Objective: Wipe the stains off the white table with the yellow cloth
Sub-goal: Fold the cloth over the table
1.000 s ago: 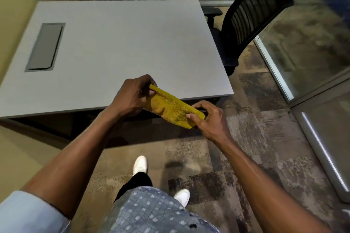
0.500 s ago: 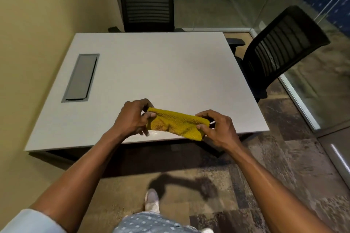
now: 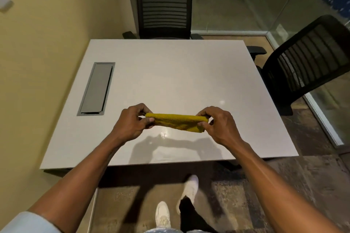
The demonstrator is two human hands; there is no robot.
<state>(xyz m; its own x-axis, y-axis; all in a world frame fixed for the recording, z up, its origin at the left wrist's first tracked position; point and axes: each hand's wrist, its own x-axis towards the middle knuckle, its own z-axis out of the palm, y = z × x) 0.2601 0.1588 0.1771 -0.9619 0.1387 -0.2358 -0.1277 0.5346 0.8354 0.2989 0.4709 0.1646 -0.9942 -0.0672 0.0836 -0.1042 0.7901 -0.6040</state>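
A folded yellow cloth [image 3: 178, 122] is stretched level in the air above the near part of the white table [image 3: 170, 73]. My left hand [image 3: 130, 123] pinches its left end and my right hand [image 3: 217, 125] pinches its right end. The cloth hangs clear of the tabletop, and its shadow falls on the surface just below. Small wet, shiny spots [image 3: 162, 134] glisten on the table under the cloth.
A grey cable hatch [image 3: 96, 88] is set into the table's left side. One black chair [image 3: 163, 5] stands at the far edge, another black chair [image 3: 306, 62] at the right. A yellow wall runs along the left and glass partitions stand on the right.
I have stepped closer, and both hands carried the cloth forward from the near edge to over the tabletop. The cloth is now pulled out straight and level.
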